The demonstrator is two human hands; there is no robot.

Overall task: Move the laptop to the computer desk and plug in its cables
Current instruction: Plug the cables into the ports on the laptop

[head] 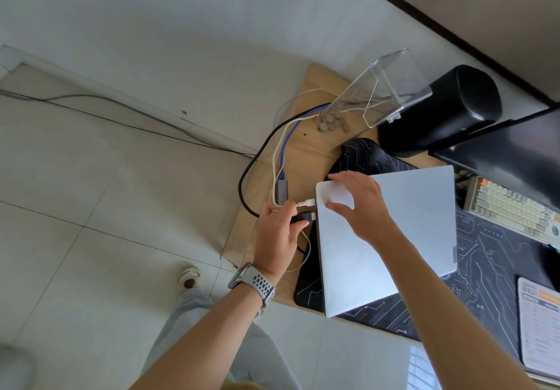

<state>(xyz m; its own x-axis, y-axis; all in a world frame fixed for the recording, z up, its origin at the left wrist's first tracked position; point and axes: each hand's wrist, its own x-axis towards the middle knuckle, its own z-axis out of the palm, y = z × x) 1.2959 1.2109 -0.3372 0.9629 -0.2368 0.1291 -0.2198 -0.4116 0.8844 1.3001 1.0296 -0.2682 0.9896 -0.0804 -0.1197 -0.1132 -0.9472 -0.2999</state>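
Two hands work at the left edge of a closed silver laptop (391,232), which lies flat on a dark circuit-pattern desk mat (485,268) on the wooden desk (306,159).

1. Left hand (277,235): fingers are curled, pinching a black plug (304,217) between thumb and fingertips. The plug tip sits just at the laptop's left edge; whether it is fully seated cannot be told. A ring is on one finger and a grey watch (253,283) is on the wrist.
2. Right hand (359,204): fingers are spread and nearly straight, resting on the laptop lid near its far-left corner. It grips nothing.
3. White cable (304,203): its connector meets the laptop's left edge just beyond the black plug.
4. Black cable (245,177): loops off the desk edge and runs back toward the left hand.
5. Blue cable (286,144): ends in a grey adapter (281,191) lying on the desk just beside the left hand.

Behind the laptop stand a clear acrylic stand (381,92), a black cylindrical speaker (448,107), a monitor (515,147) and a keyboard (512,207).
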